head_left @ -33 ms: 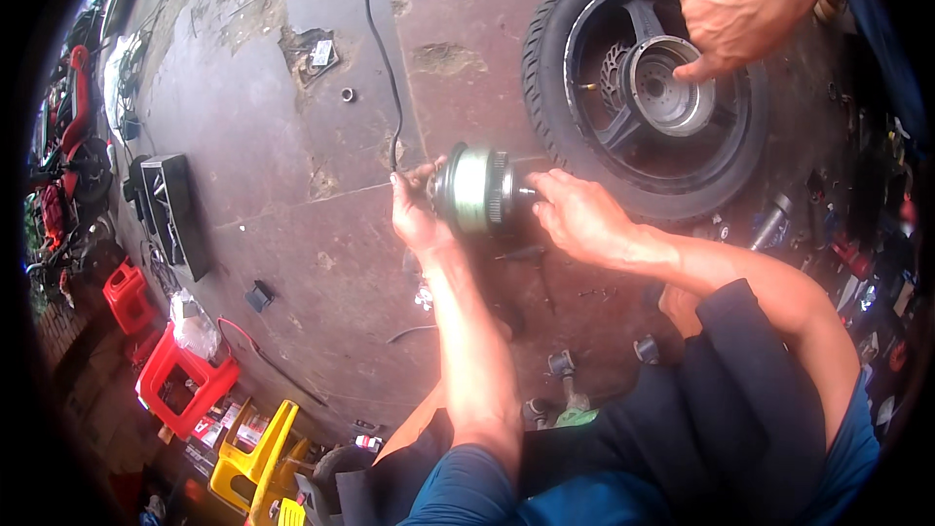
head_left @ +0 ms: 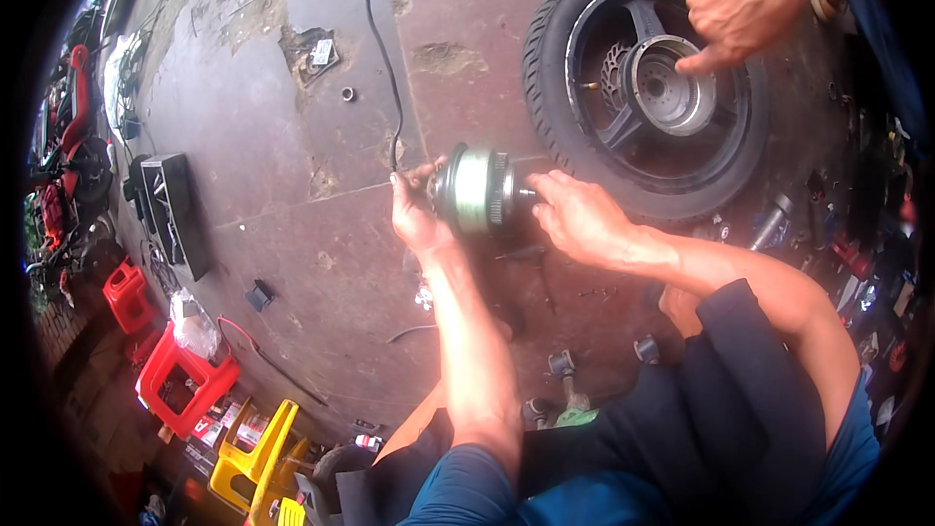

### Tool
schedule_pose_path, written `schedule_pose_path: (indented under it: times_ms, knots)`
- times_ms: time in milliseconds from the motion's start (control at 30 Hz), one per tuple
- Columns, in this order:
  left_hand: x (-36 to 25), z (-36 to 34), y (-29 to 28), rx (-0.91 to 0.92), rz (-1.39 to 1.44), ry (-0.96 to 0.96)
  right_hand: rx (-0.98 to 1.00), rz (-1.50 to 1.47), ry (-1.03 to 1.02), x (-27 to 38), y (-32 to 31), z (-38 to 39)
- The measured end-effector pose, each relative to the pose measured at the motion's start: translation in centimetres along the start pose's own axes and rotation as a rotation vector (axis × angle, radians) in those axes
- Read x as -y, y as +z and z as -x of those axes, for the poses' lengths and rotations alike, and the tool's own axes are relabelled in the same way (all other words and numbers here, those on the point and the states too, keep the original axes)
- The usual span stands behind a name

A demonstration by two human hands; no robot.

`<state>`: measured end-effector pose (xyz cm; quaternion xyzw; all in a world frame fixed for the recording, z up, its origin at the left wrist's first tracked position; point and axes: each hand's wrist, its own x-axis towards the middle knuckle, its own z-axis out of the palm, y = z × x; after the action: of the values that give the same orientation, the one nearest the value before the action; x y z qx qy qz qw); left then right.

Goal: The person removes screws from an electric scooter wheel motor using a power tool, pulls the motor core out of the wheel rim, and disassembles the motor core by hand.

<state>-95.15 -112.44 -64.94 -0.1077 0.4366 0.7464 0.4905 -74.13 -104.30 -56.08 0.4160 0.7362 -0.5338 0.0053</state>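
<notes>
My left hand (head_left: 419, 214) is closed on the near side of a cylindrical hub motor (head_left: 473, 189), which has a pale green band round its middle and a toothed ring on its right side. A black cable (head_left: 390, 88) runs from its left side up across the floor. My right hand (head_left: 584, 219) is at the motor's short axle (head_left: 527, 193), forefinger and thumb close to its tip; whether they touch it I cannot make out. To the upper right lies a wheel (head_left: 638, 185) with a black tyre and an open metal hub (head_left: 672, 88). Another person's hand (head_left: 745, 5) hovers above the wheel.
A black tray (head_left: 180, 214) of tools stands at the left, with red stools (head_left: 185, 385) and a yellow stool (head_left: 255, 458) below it. A small metal ring (head_left: 349, 94) and a black block (head_left: 259, 295) lie on the floor. Tools and a spray can (head_left: 772, 222) crowd the right.
The other person's hand has shifted very slightly over the wheel. My own hands and the hub motor look unmoved.
</notes>
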Motion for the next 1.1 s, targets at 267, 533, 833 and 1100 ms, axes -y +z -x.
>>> schedule_pose_path:
  times_ms: [267, 533, 833, 1100]
  knots:
    - [0.1, 0.5, 1.2, -0.027, -0.121, 0.097, 0.01, 0.039, -0.019, -1.9, 1.8, 0.4]
    - [0.2, 0.3, 0.5, -0.14, -0.293, 0.109, 0.226, -0.24, 0.305, 1.3, -1.7, 0.0]
    - [0.0, 0.9, 0.4, -0.014, -0.124, 0.03, 0.016, -0.112, 0.021, -0.3, -6.4, 3.5]
    - [-0.6, 2.7, 3.9, -0.174, -0.431, 0.074, -1.002, 0.005, 0.384, -12.6, -19.6, 6.7]
